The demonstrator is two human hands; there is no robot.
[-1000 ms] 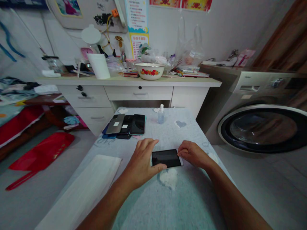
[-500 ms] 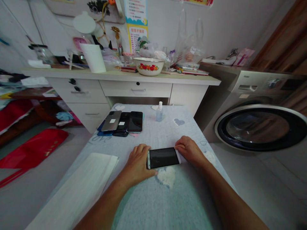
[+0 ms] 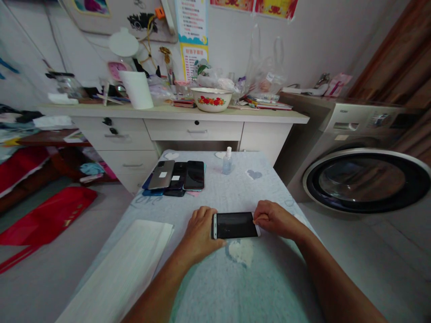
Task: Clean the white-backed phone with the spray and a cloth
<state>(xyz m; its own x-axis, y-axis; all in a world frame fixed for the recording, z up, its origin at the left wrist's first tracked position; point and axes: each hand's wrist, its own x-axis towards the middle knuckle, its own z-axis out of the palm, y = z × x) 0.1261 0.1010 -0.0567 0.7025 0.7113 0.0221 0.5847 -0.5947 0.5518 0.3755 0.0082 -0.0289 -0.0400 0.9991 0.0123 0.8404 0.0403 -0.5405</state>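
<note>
A smartphone [image 3: 235,225] with a white frame and a dark screen lies sideways on the cloth-covered table. My left hand [image 3: 201,231] is wrapped round its left end, thumb along the near edge and fingers at the far edge. At the opposite end, my right hand [image 3: 274,220] is closed in a pinch, its fingertips over the right edge of the screen. Whatever sits between those fingertips is too small to make out. Beyond the hands stands a clear spray bottle [image 3: 227,162] with a white cap.
Several phones [image 3: 177,177] lie stacked at the table's far left. A folded whitish cloth or paper [image 3: 124,264] covers the near left. Behind is a white cabinet [image 3: 197,130] bearing a flowered bowl [image 3: 211,99]; a washing machine [image 3: 363,175] stands to the right.
My right hand's pinched fingertips have moved from the phone's far right corner down toward the middle of its right end. The phone lies a little straighter. The view has shifted slightly.
</note>
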